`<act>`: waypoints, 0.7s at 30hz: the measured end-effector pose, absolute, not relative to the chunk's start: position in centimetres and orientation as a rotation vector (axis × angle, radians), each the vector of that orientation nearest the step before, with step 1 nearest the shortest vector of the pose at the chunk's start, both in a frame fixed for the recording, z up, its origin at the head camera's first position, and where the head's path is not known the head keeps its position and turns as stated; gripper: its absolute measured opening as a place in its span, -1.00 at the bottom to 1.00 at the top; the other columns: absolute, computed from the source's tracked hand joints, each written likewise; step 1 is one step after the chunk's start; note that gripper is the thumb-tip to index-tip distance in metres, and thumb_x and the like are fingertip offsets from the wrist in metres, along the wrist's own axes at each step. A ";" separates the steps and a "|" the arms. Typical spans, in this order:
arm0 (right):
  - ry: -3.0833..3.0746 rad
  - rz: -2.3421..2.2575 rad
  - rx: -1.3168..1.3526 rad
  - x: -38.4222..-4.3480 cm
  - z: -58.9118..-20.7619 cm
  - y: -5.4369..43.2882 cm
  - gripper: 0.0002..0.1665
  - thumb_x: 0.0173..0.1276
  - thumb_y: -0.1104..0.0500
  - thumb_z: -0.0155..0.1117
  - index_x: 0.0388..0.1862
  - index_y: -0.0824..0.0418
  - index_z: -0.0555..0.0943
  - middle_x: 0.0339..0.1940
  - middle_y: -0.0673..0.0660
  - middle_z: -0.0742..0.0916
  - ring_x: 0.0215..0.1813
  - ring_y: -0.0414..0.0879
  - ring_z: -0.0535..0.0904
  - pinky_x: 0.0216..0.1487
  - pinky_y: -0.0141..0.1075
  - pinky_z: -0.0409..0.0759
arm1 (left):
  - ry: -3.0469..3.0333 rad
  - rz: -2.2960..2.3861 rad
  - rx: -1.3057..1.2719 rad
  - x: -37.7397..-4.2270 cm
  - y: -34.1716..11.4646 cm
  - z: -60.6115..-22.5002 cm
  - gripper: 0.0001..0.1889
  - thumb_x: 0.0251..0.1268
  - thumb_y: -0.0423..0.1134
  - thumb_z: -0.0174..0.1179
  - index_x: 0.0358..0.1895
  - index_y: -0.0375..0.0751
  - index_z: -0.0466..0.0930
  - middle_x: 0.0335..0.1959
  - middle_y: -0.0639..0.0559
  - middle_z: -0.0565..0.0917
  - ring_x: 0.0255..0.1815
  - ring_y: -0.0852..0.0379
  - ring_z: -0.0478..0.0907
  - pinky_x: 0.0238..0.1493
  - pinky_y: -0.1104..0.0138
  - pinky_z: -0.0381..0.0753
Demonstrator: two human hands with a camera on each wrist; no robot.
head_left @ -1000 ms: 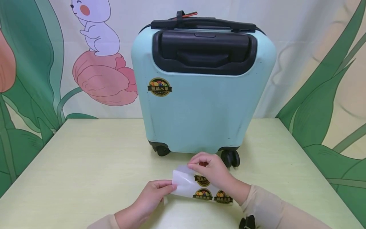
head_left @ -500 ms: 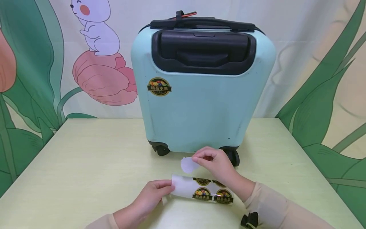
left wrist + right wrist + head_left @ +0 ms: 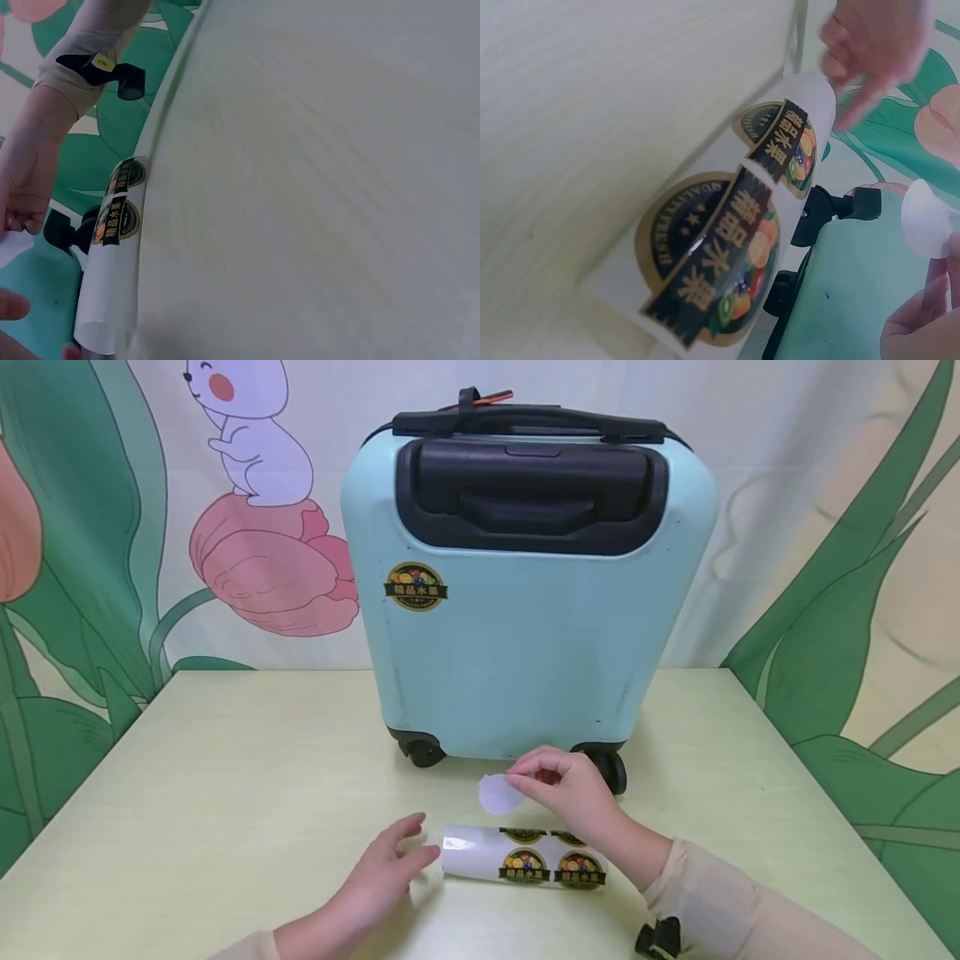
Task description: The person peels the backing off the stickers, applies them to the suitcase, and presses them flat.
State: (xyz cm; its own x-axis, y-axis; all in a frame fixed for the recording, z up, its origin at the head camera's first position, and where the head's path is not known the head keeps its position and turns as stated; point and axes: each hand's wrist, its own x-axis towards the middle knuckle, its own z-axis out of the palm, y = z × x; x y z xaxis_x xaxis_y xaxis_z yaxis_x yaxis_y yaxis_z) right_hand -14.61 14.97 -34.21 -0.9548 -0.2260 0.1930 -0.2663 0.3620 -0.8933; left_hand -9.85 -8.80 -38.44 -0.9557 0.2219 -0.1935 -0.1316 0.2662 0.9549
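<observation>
White-backed round sticker [image 3: 498, 794], pinched by the right hand [image 3: 572, 792] in front of the smooth, pale-blue suitcase [image 3: 525, 643].
One fruit badge [image 3: 416, 587] is already on the suitcase; the pinched one, seemingly peeled, is not yet there, and further labels [image 3: 525, 866] lie on the glossy, curled sheet [image 3: 470, 858]. Just beside it, the left hand [image 3: 381, 868], fingers parted, holds nothing.

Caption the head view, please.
Right hand pinching a round white-backed sticker, left hand beside the curled sticker sheet, light-blue suitcase behind.
</observation>
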 end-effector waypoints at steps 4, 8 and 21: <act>-2.551 1.660 0.482 -14.6 -34.2 14.8 -0.94 0.14 0.25 0.38 -0.39 0.23 0.72 -0.28 0.07 0.69 -0.40 -0.09 0.42 -0.41 -0.41 0.38 | 2.231 1.897 0.030 -10.0 -8.5 -37.1 -0.64 0.30 -0.21 0.11 0.10 -0.31 0.47 -0.06 -0.13 0.53 -0.25 0.08 0.47 -0.28 0.32 0.43; -2.535 1.624 0.519 -14.4 -34.4 14.6 -0.95 0.14 0.26 0.39 -0.38 0.18 0.72 -0.29 0.02 0.69 -0.37 -0.09 0.45 -0.35 -0.38 0.42 | 2.072 1.963 0.067 -10.3 -7.9 -36.0 -0.69 0.32 -0.18 0.10 -0.04 -0.36 0.56 -0.34 0.00 0.59 -0.37 0.13 0.46 -0.38 0.38 0.41; -2.433 1.456 0.655 -13.8 -34.4 14.4 -0.92 0.15 0.26 0.38 -0.42 0.08 0.72 -0.32 -0.10 0.68 -0.31 -0.16 0.51 -0.27 -0.33 0.48 | 1.846 2.049 0.155 -11.4 -5.5 -34.3 -0.61 0.31 -0.09 0.10 -0.02 -0.35 0.61 -0.35 0.07 0.65 -0.41 0.20 0.46 -0.36 0.44 0.37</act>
State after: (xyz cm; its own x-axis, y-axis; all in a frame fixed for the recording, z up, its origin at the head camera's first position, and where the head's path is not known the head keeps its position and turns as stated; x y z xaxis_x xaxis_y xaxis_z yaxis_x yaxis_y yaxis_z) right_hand -13.81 14.45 -34.42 -0.8733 -0.2567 0.4140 -0.4862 0.4061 -0.7737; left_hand -11.35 -5.45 -34.27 -0.9229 0.3469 -0.1668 -0.2020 -0.0677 0.9770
